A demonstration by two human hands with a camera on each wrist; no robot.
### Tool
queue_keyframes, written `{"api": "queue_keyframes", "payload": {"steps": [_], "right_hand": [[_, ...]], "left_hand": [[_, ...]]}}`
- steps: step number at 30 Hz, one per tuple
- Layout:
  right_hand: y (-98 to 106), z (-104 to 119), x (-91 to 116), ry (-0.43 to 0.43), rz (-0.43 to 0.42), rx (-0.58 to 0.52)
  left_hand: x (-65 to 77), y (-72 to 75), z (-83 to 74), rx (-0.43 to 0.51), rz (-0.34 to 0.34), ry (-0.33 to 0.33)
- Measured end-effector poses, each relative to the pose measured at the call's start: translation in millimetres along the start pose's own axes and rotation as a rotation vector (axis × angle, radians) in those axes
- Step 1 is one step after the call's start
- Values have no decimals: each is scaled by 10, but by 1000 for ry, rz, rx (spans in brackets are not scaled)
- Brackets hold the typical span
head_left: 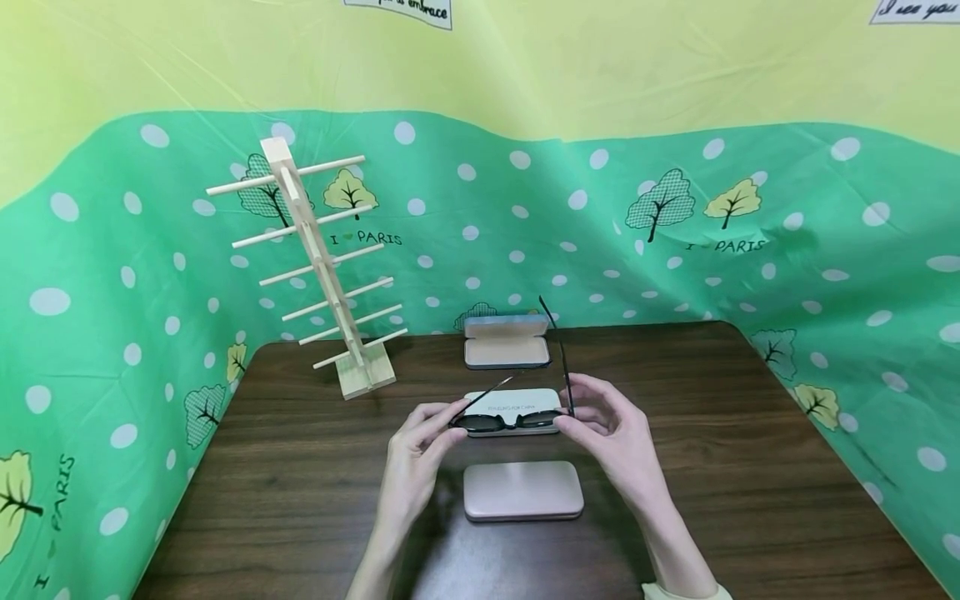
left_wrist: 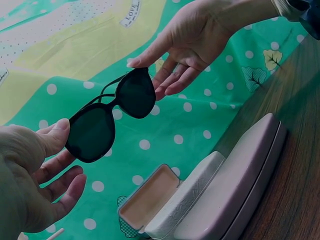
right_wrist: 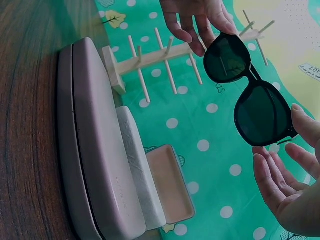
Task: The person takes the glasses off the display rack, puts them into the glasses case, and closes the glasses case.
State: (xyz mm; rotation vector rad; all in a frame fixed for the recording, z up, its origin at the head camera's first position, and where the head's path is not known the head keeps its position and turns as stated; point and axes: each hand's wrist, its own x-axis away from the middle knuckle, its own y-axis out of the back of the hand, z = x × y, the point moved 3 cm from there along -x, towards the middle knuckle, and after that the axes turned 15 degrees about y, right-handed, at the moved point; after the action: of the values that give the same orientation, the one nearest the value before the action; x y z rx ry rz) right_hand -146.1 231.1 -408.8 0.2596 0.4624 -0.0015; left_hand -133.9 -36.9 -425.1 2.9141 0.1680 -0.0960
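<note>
Both hands hold a pair of black sunglasses [head_left: 510, 423] up above the table, one at each end of the frame. The left hand [head_left: 420, 446] pinches one hinge corner between thumb and fingers. At the opposite corner, the right hand [head_left: 609, 425] pinches the frame the same way. The temples are unfolded and point away from the person. In the head view the sunglasses overlap a closed white glasses case [head_left: 517, 402]. Nearer the person, between the wrists, lies a closed pink glasses case [head_left: 522, 490]. The dark lenses [left_wrist: 92, 132] show large in the left wrist view.
Farther back, a blue-grey glasses case [head_left: 507, 352] stands with its lid up and its pale inside showing. To the left rises a wooden rack [head_left: 322, 262] with several pegs on each side. A green and yellow patterned cloth [head_left: 517, 200] hangs around the dark wooden table [head_left: 750, 467].
</note>
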Motion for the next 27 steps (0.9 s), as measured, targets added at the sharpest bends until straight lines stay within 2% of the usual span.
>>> {"api": "queue_keyframes", "payload": {"steps": [16, 27], "right_hand": [[-11, -2, -8, 63, 0, 11], [-4, 11, -15, 62, 15, 42]], "left_hand": [[-3, -19, 13, -34, 11, -7], [0, -29, 1, -36, 35, -18]]}}
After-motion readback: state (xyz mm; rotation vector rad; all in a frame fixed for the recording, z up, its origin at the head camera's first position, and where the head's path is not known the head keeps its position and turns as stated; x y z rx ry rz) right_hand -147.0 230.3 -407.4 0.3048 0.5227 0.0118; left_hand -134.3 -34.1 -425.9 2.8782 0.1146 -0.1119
